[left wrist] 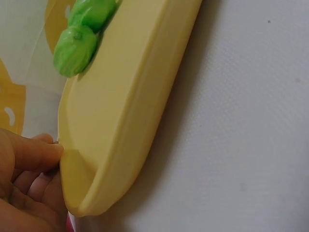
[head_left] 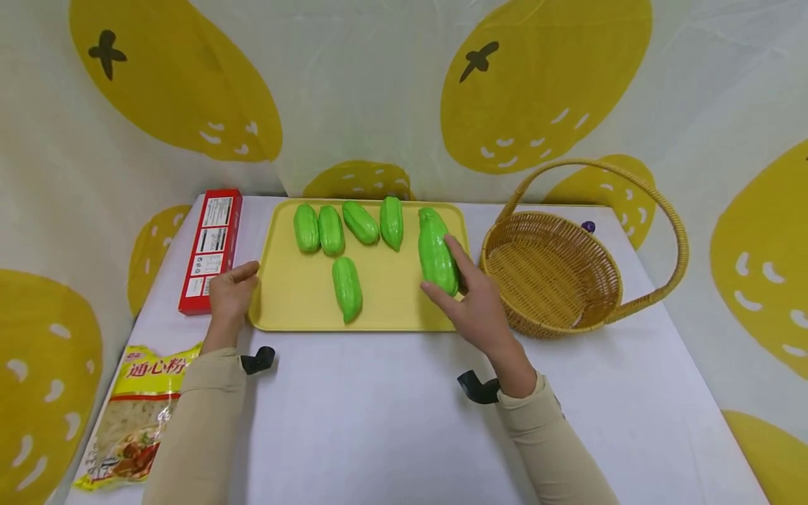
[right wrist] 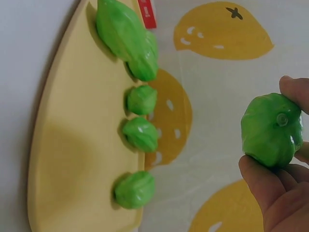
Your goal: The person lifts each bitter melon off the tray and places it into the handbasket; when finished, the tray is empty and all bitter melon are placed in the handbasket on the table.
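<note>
My right hand (head_left: 476, 312) holds a glossy green ridged gourd (head_left: 437, 252) between thumb and fingers, above the right part of a yellow tray (head_left: 404, 308). In the right wrist view the held gourd (right wrist: 270, 130) shows its stem end, apart from the tray. Several similar gourds lie on the tray: a row along the far side, including one gourd (head_left: 391, 223), and a single gourd (head_left: 347, 289) nearer the front. At the tray's left edge, my left hand (head_left: 232, 298) pinches the rim, thumb on it and fingers curled, as the left wrist view shows.
Right of the tray stands a wicker basket (head_left: 549, 322) with a tall handle; a small purple thing (head_left: 588, 226) shows behind it. Left of the tray lies a red box (head_left: 197, 263). A yellow food packet (head_left: 135, 421) lies at the front left, partly under the left sleeve.
</note>
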